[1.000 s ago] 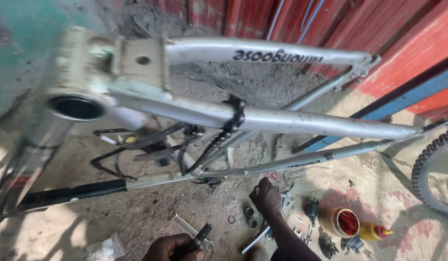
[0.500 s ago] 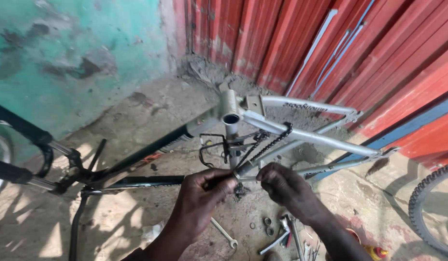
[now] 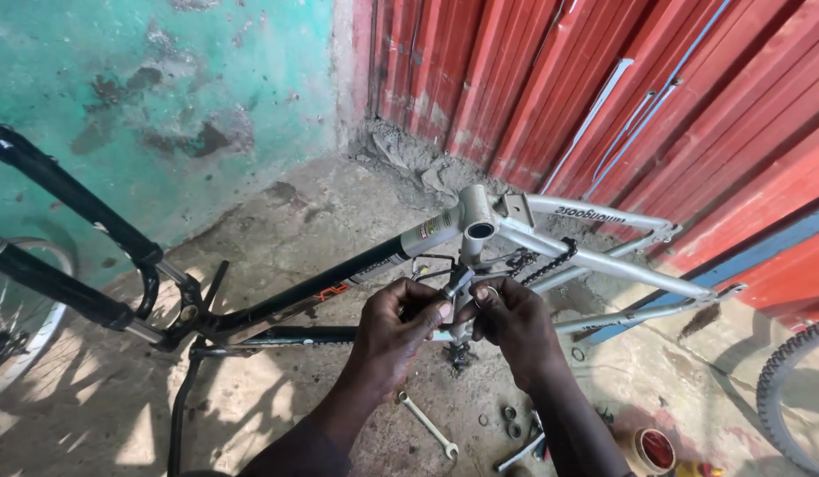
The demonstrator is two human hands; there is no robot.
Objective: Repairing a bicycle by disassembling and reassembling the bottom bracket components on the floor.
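I am looking down at a teal wall (image 3: 162, 106) meeting a red corrugated metal wall (image 3: 656, 97) in the corner, with the concrete floor (image 3: 277, 221) spreading out below them. A bicycle frame (image 3: 595, 261), silver at the rear and black toward the front, is lying upside down across the floor in front of me, its chain (image 3: 543, 261) draping over the silver tubes. A black fork (image 3: 65, 203) is angling up at the left beside a spoked wheel (image 3: 16, 340), and a knobby tyre (image 3: 793, 389) is showing at the right edge.

I am holding both hands together at the middle of the frame, just below its open round shell. My left hand (image 3: 393, 329) is closing its fingers around a small metal part (image 3: 458, 284), and my right hand (image 3: 515, 322) is pinching the same piece from the other side; I cannot tell exactly what the part is.

On the floor below my hands a spanner (image 3: 429, 425) is lying, with 2 small rings (image 3: 509, 421) near it and a red-lidded tin (image 3: 649, 449) further right
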